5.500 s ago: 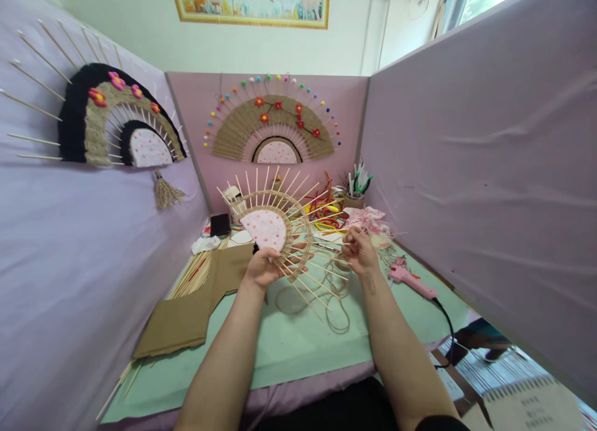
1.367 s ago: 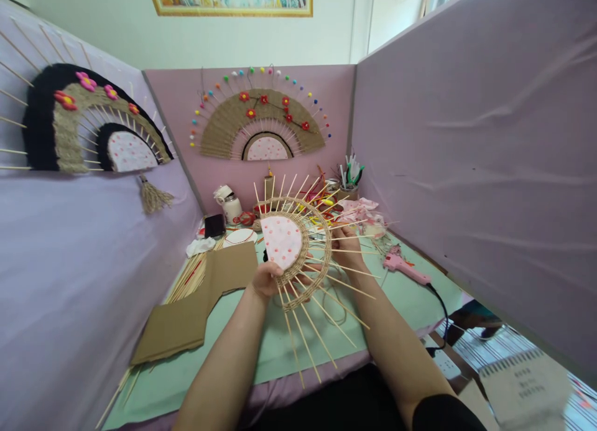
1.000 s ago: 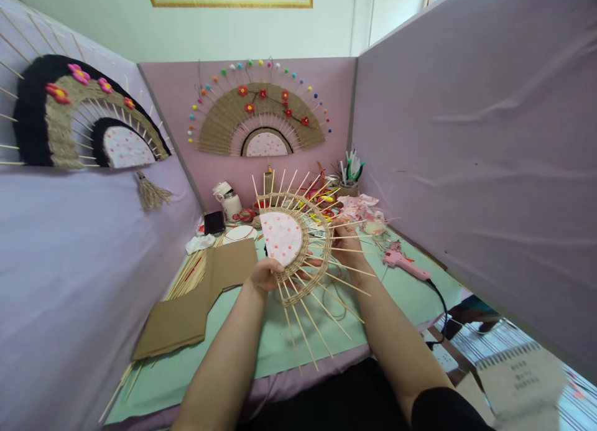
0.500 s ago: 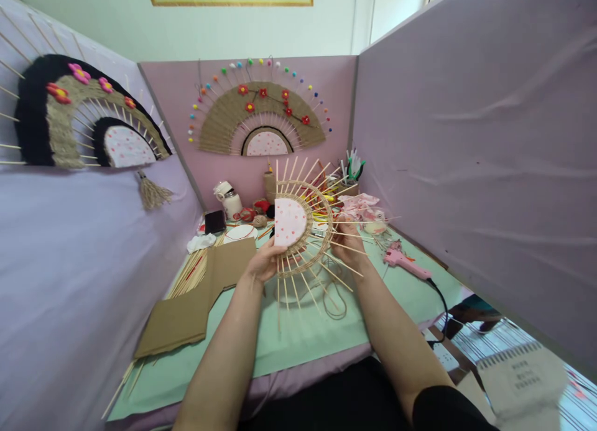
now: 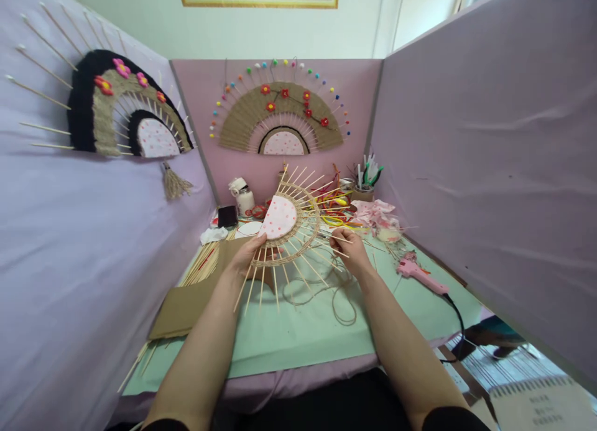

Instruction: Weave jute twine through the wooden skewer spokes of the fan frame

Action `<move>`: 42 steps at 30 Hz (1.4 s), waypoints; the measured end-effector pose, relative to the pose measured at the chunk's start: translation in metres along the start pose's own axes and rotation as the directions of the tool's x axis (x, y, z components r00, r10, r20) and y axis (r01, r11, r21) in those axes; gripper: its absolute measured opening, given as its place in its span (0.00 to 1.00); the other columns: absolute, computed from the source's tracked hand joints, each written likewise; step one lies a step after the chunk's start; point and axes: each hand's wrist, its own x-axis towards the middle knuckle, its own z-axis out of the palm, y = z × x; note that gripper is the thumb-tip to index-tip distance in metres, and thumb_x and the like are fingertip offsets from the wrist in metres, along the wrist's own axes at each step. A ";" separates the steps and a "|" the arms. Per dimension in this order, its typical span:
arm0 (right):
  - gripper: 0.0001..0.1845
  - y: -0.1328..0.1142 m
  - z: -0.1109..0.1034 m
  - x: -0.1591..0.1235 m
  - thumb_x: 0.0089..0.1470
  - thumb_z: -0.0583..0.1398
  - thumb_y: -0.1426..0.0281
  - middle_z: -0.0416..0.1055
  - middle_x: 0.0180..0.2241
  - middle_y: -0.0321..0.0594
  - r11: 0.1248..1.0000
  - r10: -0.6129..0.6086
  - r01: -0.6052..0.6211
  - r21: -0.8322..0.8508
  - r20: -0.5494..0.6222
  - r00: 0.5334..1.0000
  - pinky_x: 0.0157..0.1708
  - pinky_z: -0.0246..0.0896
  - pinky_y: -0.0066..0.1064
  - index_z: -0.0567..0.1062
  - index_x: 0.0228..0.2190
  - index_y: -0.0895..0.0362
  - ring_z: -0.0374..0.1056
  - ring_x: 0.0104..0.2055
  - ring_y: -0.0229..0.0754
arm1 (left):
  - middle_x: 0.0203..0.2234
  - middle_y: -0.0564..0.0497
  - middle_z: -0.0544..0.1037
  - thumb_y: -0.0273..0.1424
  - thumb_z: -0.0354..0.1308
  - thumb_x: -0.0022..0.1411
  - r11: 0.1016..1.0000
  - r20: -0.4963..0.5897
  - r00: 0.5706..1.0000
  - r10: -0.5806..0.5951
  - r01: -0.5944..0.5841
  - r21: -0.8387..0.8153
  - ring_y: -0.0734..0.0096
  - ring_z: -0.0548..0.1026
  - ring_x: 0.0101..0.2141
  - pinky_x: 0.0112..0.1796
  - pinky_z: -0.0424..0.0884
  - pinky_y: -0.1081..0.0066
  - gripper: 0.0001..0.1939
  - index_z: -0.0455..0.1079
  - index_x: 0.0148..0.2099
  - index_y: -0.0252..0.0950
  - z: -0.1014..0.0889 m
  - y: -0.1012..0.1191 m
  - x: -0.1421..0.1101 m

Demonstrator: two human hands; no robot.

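Observation:
My left hand [image 5: 247,257] grips a half-made fan [image 5: 284,222] from below: a pink dotted half disc ringed with woven jute, thin wooden skewers fanning out all round. It is held above the green mat [image 5: 298,331], tilted, with the flat edge toward the left. My right hand [image 5: 347,250] is closed in a pinch at the fan's right side, among the skewer tips, on the jute twine [image 5: 338,297] that trails down in loose loops onto the mat.
A pink glue gun [image 5: 420,275] with a black cord lies at right. Brown cardboard [image 5: 196,297] and a skewer bundle [image 5: 203,266] lie at left. Pipe cleaners, pink cloth, a tool cup [image 5: 364,191] and a jar crowd the back. Finished fans [image 5: 282,117] hang on the purple partitions.
The fan has been turned in my hands, from flat edge down to tilted with skewers pointing down and right, and now sits lower. My right hand stays at its right rim with the twine.

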 end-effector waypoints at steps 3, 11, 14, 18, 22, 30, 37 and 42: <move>0.17 0.003 0.001 -0.002 0.43 0.63 0.57 0.61 0.17 0.30 0.999 0.039 -0.037 -0.039 0.034 0.999 0.14 0.42 0.22 0.66 0.20 0.57 0.49 0.15 0.28 | 0.36 0.41 0.78 0.32 0.52 0.60 0.999 -0.018 1.000 0.020 -0.021 -0.036 0.63 0.77 0.30 0.26 0.72 0.71 0.22 0.60 0.56 0.31 -0.006 0.002 -0.002; 0.16 -0.004 0.003 -0.005 0.41 0.65 0.60 0.60 0.17 0.29 0.993 0.115 -0.116 0.018 0.029 0.993 0.14 0.39 0.21 0.66 0.21 0.57 0.49 0.16 0.27 | 0.33 0.41 0.78 0.33 0.47 0.63 0.998 0.007 1.000 0.014 -0.014 -0.054 0.66 0.77 0.27 0.25 0.70 0.72 0.20 0.62 0.55 0.29 -0.007 0.001 -0.005; 0.17 -0.007 0.004 -0.005 0.39 0.66 0.60 0.60 0.16 0.29 0.990 0.133 -0.135 0.047 0.035 0.990 0.13 0.38 0.21 0.65 0.21 0.57 0.48 0.15 0.27 | 0.33 0.41 0.78 0.33 0.48 0.63 0.998 0.004 1.000 0.012 -0.011 -0.059 0.67 0.76 0.26 0.24 0.70 0.72 0.20 0.63 0.54 0.29 -0.008 0.000 -0.005; 0.17 -0.009 0.004 -0.004 0.39 0.66 0.62 0.60 0.16 0.29 0.981 0.157 -0.165 0.102 0.081 0.984 0.12 0.36 0.21 0.64 0.20 0.57 0.46 0.14 0.26 | 0.30 0.42 0.79 0.34 0.48 0.62 0.997 -0.015 1.000 0.008 -0.009 -0.082 0.67 0.76 0.25 0.24 0.71 0.72 0.19 0.64 0.52 0.28 -0.009 0.000 -0.004; 0.16 -0.012 0.000 -0.003 0.39 0.66 0.62 0.59 0.17 0.29 0.969 0.176 -0.191 0.154 0.111 0.978 0.12 0.37 0.19 0.66 0.23 0.58 0.48 0.15 0.26 | 0.30 0.43 0.79 0.34 0.47 0.63 0.989 -0.061 0.997 0.044 -0.052 -0.139 0.68 0.76 0.26 0.25 0.71 0.74 0.19 0.64 0.53 0.28 -0.011 0.002 -0.001; 0.15 -0.011 -0.001 -0.002 0.40 0.65 0.60 0.62 0.18 0.31 0.996 0.046 -0.045 0.072 -0.014 0.999 0.14 0.40 0.22 0.69 0.24 0.57 0.50 0.17 0.28 | 0.32 0.42 0.79 0.33 0.47 0.63 0.976 -0.147 0.989 0.000 -0.033 -0.217 0.69 0.76 0.27 0.27 0.72 0.73 0.21 0.61 0.55 0.27 -0.013 0.009 0.000; 0.10 -0.011 -0.004 -0.001 0.42 0.64 0.63 0.64 0.20 0.33 0.921 -0.330 0.260 -0.290 -0.227 0.916 0.19 0.48 0.25 0.72 0.23 0.56 0.55 0.21 0.33 | 0.31 0.43 0.79 0.31 0.51 0.61 0.980 -0.132 0.991 -0.027 0.000 -0.201 0.67 0.77 0.28 0.26 0.73 0.74 0.20 0.62 0.54 0.27 -0.015 0.007 0.000; 0.11 -0.008 -0.009 0.003 0.44 0.62 0.61 0.58 0.17 0.30 0.944 -0.284 0.235 -0.232 -0.206 0.936 0.17 0.46 0.25 0.70 0.23 0.56 0.51 0.18 0.32 | 0.32 0.42 0.79 0.34 0.48 0.63 0.976 -0.067 0.995 -0.070 0.054 -0.213 0.68 0.77 0.28 0.27 0.73 0.73 0.23 0.60 0.57 0.27 -0.014 0.008 -0.003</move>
